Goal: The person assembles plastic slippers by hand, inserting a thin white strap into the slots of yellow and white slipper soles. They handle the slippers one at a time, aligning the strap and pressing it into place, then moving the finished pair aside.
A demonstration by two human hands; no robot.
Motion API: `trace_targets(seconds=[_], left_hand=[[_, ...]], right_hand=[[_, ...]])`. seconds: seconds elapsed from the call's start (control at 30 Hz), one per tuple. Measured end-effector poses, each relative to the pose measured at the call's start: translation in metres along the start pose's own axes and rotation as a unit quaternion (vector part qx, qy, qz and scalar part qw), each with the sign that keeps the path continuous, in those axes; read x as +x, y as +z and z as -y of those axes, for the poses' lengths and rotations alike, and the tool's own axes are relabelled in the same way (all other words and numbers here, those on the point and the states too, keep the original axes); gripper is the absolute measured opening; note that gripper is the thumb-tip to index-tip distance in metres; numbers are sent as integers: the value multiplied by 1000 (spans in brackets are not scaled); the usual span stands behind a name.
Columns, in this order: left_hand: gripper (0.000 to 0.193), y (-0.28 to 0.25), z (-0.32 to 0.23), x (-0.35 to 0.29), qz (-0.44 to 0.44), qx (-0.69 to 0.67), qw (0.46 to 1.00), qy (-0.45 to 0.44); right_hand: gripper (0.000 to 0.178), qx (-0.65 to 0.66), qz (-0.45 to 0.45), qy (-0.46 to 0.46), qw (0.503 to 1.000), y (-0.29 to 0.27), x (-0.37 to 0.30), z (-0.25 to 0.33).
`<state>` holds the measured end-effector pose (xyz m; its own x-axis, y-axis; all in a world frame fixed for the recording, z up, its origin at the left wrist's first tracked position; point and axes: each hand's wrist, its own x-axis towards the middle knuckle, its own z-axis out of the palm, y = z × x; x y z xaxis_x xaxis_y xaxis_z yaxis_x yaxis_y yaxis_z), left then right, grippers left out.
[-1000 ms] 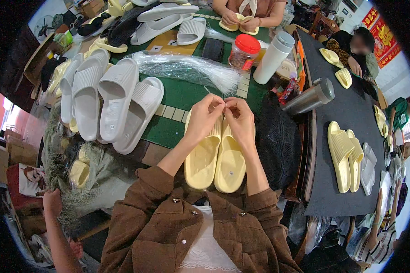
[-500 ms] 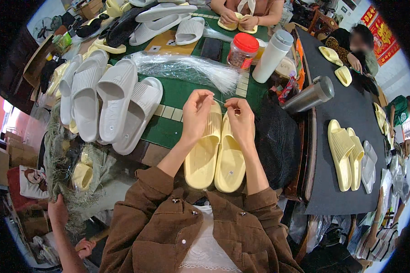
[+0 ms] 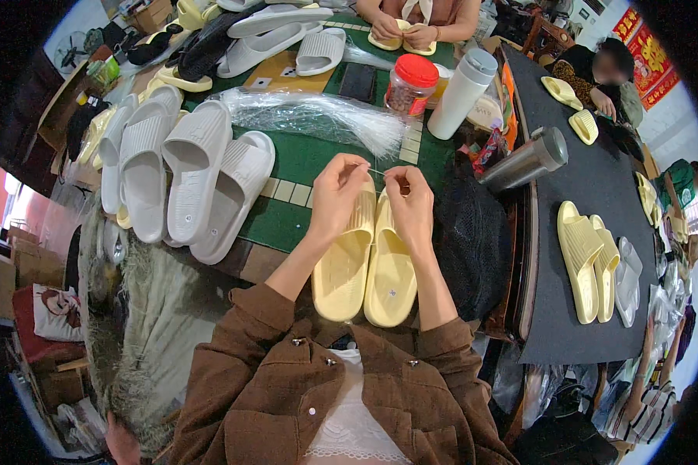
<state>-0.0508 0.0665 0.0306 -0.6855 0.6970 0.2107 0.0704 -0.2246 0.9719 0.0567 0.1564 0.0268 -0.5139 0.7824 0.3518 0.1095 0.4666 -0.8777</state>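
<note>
A pair of pale yellow slide slippers (image 3: 341,271) rests side by side in front of me, open heels toward my body. My left hand (image 3: 336,200) is above the left slipper's toe, its thumb and fingers pinched together. Over the right slipper's toe, my right hand (image 3: 411,200) makes a similar pinch. A thin whitish plastic tie (image 3: 376,171) stretches between my fingertips. The hands partly hide both toes. Past them lies a clear bag with a bundle of similar thin white ties (image 3: 318,120).
Grey slides (image 3: 198,170) are piled on the left. A red-lidded jar (image 3: 413,84), a white bottle (image 3: 463,94) and a steel tumbler (image 3: 526,160) stand at right. More yellow slides (image 3: 580,263) sit on the dark side table. Opposite, a co-worker's hands (image 3: 402,35) hold yellow slippers.
My hands stay nearly in place, holding the tie above the toes. At lower left, another person's arms have moved mostly out of view, and the sack has shifted, its yellow slippers no longer visible.
</note>
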Motion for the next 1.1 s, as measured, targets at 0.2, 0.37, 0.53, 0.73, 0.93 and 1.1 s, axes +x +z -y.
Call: trace_targets(seconds=[0.2, 0.37, 0.53, 0.73, 0.93, 1.1], left_hand=[[10, 1, 6, 2, 14, 10, 1000, 22], [10, 5, -2, 1, 45, 42, 998, 3], [9, 2, 2, 3, 53, 49, 997, 9], [11, 4, 2, 2, 49, 65, 996, 24], [11, 3, 4, 2, 58, 83, 995, 23], [11, 5, 5, 1, 58, 118, 990, 44]], right_hand=[[8, 11, -13, -18, 1000, 0, 2, -3], [11, 19, -17, 4, 1000, -3, 2, -1], [25, 66, -16, -27, 997, -1, 2, 4], [22, 59, 6, -73, 996, -3, 2, 1], [12, 91, 3, -62, 994, -2, 3, -3], [11, 112, -15, -39, 993, -1, 2, -4]])
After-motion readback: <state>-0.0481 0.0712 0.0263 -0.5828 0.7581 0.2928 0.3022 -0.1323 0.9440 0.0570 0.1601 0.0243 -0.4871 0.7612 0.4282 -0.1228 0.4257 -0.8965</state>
